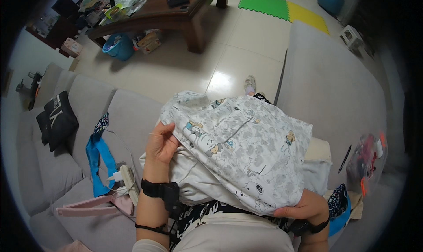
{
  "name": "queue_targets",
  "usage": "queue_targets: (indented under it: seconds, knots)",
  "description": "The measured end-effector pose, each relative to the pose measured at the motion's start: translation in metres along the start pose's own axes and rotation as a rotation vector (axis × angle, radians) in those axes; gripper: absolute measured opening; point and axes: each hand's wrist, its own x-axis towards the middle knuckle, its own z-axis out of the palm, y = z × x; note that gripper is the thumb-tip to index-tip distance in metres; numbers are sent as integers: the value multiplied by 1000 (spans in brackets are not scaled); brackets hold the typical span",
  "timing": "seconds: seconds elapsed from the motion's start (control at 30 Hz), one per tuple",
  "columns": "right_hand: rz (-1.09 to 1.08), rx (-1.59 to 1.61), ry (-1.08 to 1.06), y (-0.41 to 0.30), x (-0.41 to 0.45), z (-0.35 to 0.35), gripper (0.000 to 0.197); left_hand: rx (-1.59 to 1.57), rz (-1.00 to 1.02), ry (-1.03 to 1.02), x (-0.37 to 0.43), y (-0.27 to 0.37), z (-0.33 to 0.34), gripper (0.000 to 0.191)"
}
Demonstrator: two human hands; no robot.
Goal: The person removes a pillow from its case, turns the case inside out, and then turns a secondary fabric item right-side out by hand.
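A white cloth with grey and coloured cartoon prints [244,153] is spread over my lap. My left hand [162,143] grips its left edge, thumb on top and fingers curled underneath. At the near right corner my right hand [302,205] pinches the cloth, its fingers hidden below. A dark grey line, perhaps a seam or slit, runs across the upper middle of the print. Beneath it lies plain cream fabric [195,176], folded and creased. Both wrists wear black straps with devices.
On the grey sofa [132,110] to the left are a blue cloth strip [94,162], a power strip [129,182], a pink strap [89,207] and a black cushion [62,119]. A pen [345,158] and a clear plastic bag [365,159] lie right. Ahead stands a wooden table [195,20].
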Motion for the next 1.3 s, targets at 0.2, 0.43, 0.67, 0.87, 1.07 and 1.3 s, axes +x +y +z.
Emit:
queue_targets:
  seconds: [0.2,0.43,0.67,0.87,1.07,1.3]
  knots:
    - [-296,211,549,5,-20,-2,51,-110,36,-285,3,33,39,29]
    - [-136,-541,826,22,-7,-74,38,-242,219,-433,21,116,49,20]
    - [-11,-807,665,41,40,-99,51,-198,239,-392,21,124,42,20]
    - [68,-937,506,30,41,-103,84,-142,284,-377,35,138,23,20]
    - [43,-1000,794,11,-18,-53,71,-177,230,-437,62,184,-9,28]
    - [-311,-1055,807,3,-94,-19,36,-161,223,-468,75,203,-19,29]
